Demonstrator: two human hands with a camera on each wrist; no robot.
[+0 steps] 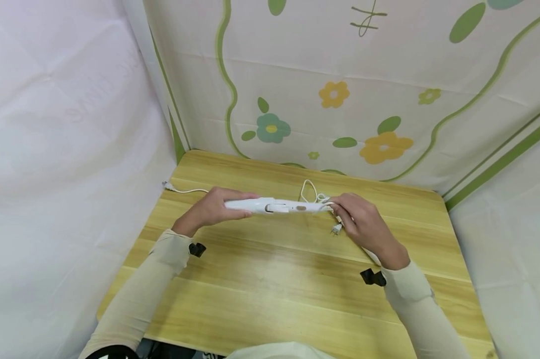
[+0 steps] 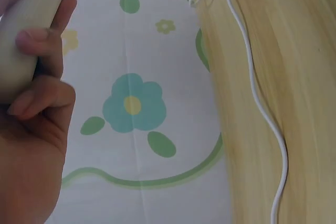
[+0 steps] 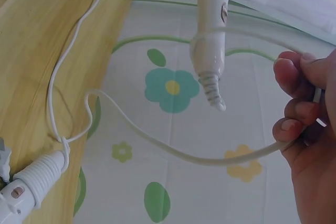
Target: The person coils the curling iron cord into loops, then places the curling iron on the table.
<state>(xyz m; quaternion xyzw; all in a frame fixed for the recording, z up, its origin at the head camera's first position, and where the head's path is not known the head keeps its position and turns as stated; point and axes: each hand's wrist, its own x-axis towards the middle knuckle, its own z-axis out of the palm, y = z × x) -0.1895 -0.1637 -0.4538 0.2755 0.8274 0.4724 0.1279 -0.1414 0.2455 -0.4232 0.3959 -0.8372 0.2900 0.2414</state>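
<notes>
A white hair styling iron (image 1: 247, 205) is held level above the table. My left hand (image 1: 218, 205) grips its thick end, fingers wrapped round the smooth body (image 2: 21, 51) in the left wrist view. At the other end, my right hand (image 1: 364, 222) pinches the white cord (image 3: 210, 160) between thumb and fingers, beside the handle. One turn of cord crosses the handle (image 3: 207, 11) above its ribbed cord sleeve (image 3: 211, 88). From the right fingers the cord hangs in a wide loop toward the table.
On the wooden table (image 1: 261, 299), a second white iron (image 3: 42, 177) has cord coiled round its handle, partly hidden by my right arm in the head view. A plug (image 1: 336, 229) lies near it. Another plug (image 1: 168, 185) lies at the left edge. Patterned cloth (image 1: 297, 65) stands behind.
</notes>
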